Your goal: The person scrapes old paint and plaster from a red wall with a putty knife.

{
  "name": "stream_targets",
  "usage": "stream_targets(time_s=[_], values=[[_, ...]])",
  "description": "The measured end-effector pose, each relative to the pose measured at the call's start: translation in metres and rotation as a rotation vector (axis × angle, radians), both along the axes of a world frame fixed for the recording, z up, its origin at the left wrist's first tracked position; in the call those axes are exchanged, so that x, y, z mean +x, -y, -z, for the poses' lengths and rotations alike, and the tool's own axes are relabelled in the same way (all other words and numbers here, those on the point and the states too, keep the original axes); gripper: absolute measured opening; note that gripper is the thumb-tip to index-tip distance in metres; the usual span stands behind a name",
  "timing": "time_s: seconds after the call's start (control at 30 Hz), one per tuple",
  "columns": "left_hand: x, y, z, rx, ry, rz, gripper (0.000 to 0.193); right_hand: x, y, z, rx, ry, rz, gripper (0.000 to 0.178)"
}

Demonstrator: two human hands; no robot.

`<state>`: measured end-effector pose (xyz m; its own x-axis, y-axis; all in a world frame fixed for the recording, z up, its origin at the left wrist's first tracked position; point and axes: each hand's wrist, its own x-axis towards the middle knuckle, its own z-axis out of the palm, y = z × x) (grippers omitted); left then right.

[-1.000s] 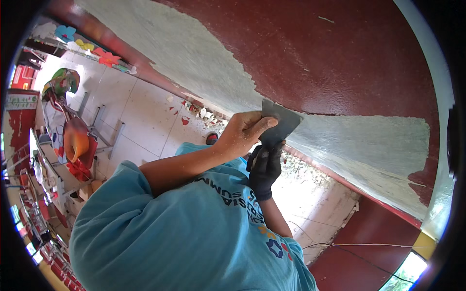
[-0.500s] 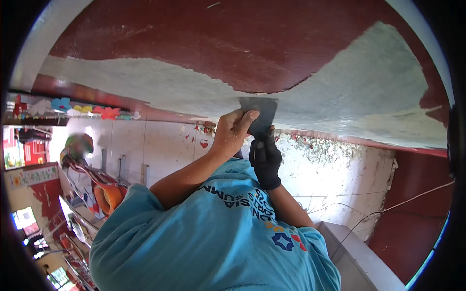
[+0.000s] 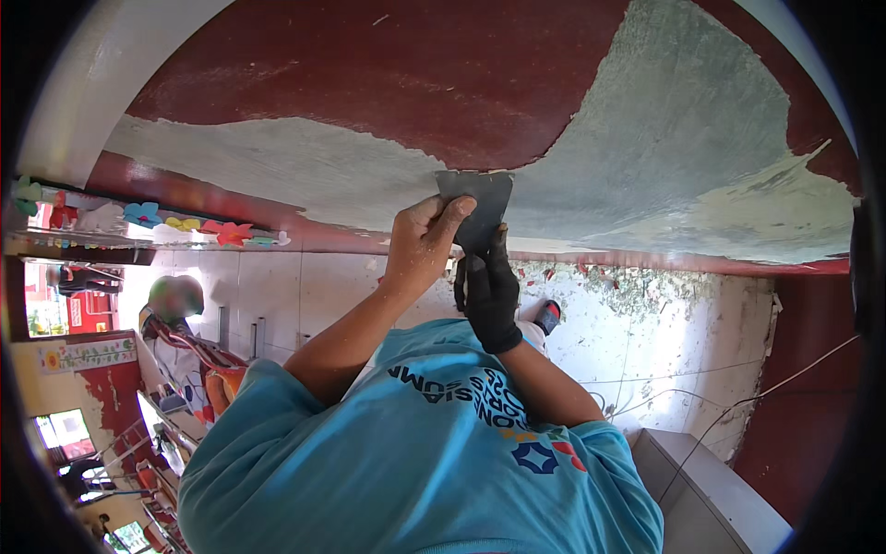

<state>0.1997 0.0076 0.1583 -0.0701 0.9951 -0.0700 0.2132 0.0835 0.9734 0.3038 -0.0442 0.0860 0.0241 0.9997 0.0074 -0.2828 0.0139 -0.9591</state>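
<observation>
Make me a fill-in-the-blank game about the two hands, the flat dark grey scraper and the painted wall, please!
1. The bare hand holding the flat, dark grey scraper is the person's ____ one.
2. The gloved hand wears the colour ____.
3. Beside the bare grey patch, the glossy wall paint is dark ____.
4. The short-sleeved cloth shirt is light ____.

Missing words: left; black; red; blue.

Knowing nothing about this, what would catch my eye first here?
Probably the flat dark-grey scraper blade at the centre, held by the bare left hand and black-gloved right hand. Its upper edge sits where glossy dark-red wall paint borders a ragged grey bare patch spreading to both sides. At far left, a row of colourful flower cut-outs stands out.
</observation>
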Motion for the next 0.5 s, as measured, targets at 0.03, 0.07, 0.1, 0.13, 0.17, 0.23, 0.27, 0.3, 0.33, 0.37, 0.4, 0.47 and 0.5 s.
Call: stream_targets(time_s=[0.03,0.07,0.1,0.13,0.17,0.23,0.27,0.3,0.33,0.37,0.4,0.47,0.5], values=[[-0.002,-0.001,0.0,0.021,-0.057,0.017,0.038,0.002,-0.003,-0.001,0.069,0.143,0.023,0.056],[-0.001,0.001,-0.001,0.028,-0.062,0.014,0.038,0.001,-0.002,0.004,0.076,0.139,0.021,0.056],[0.003,0.005,-0.001,-0.015,-0.013,-0.026,0.038,-0.001,0.003,0.014,0.041,0.179,-0.002,0.057],[0.005,0.007,-0.002,-0.057,0.038,-0.068,0.038,-0.002,0.007,0.016,0.007,0.222,-0.027,0.059],[0.002,0.007,0.0,-0.046,0.027,-0.059,0.039,-0.003,0.012,0.017,0.06,0.333,-0.017,0.061],[-0.002,0.006,0.004,-0.029,-0.009,-0.063,0.039,-0.009,0.021,0.017,0.063,0.289,-0.032,0.061],[-0.002,0.006,0.003,-0.02,-0.043,-0.059,0.039,-0.011,0.024,0.016,0.058,0.248,-0.041,0.061],[-0.001,0.006,0.001,-0.019,-0.049,-0.069,0.039,-0.01,0.027,0.014,0.032,0.245,-0.042,0.059],[-0.001,0.007,-0.005,-0.002,-0.122,-0.063,0.038,-0.014,0.029,0.015,0.029,0.234,-0.043,0.059],[-0.001,0.007,-0.011,0.015,-0.196,-0.055,0.038,-0.018,0.032,0.017,0.038,0.264,-0.001,0.057],[-0.002,0.009,-0.015,0.012,-0.207,-0.05,0.038,-0.023,0.034,0.018,0.046,0.294,0.045,0.056],[-0.006,0.013,-0.02,0.051,-0.208,-0.051,0.037,-0.027,0.035,0.0,-0.003,0.246,0.011,0.055],[-0.011,0.016,-0.014,0.051,-0.212,-0.043,0.037,-0.03,0.036,-0.006,-0.052,0.208,-0.021,0.054]])
